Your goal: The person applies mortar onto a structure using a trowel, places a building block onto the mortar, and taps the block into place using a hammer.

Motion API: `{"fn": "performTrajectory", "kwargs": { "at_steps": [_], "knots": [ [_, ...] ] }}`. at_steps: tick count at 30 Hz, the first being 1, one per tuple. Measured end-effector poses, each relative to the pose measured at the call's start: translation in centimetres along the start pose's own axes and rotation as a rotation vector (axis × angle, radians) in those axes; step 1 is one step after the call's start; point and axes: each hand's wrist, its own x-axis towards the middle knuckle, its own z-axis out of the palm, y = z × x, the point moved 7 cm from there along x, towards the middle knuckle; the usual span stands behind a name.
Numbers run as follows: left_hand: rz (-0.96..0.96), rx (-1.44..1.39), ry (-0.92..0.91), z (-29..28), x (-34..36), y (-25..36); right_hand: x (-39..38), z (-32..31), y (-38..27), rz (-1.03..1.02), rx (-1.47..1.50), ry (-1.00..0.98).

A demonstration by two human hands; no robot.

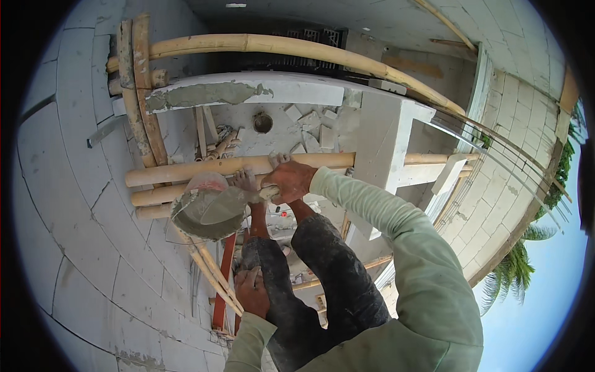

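My right hand (289,182) is closed around the handle of a trowel (230,205). The trowel's flat blade lies in the grey wet mortar inside a bucket (214,237), which sits by the ends of the bamboo poles in front of me. My left hand (252,292) rests against my left leg near the knee, its fingers lying along the dark trousers and holding nothing. Both bare feet are on the bamboo poles (186,172), just beyond the bucket and the right hand.
Ahead runs a white block ledge (304,94) with mortar spread on its left part. Upright bamboo poles (141,93) stand at the left by a block wall (80,211). Below are the floor with broken blocks (325,136) and a round container (263,123). A white column (379,133) rises at right.
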Motion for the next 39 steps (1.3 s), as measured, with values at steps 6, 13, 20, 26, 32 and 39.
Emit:
{"fn": "performTrajectory", "kwargs": {
  "at_steps": [6,13,20,26,32,39],
  "knots": [
    [0.039,0.078,-0.042,-0.5,1.1,1.0,-13.1,-9.6,6.2,0.18,0.07,0.255],
    [0.074,0.127,-0.126,-0.8,3.1,3.0,-32.3,-19.3,15.1,0.593,-0.087,0.496],
    [0.092,0.144,-0.146,-1.3,4.7,4.3,-40.9,-25.6,19.8,0.803,-0.59,0.467],
    [0.087,0.156,-0.143,-1.5,5.3,5.4,-37.0,-20.0,22.6,0.792,-0.979,0.262],
    [0.085,0.151,-0.145,-1.8,5.0,4.9,-37.9,-18.3,16.3,0.707,-1.177,0.299],
    [0.049,0.15,-0.161,-1.4,4.9,4.7,-33.8,-21.8,20.3,0.773,-1.173,0.348]
  ]
}}
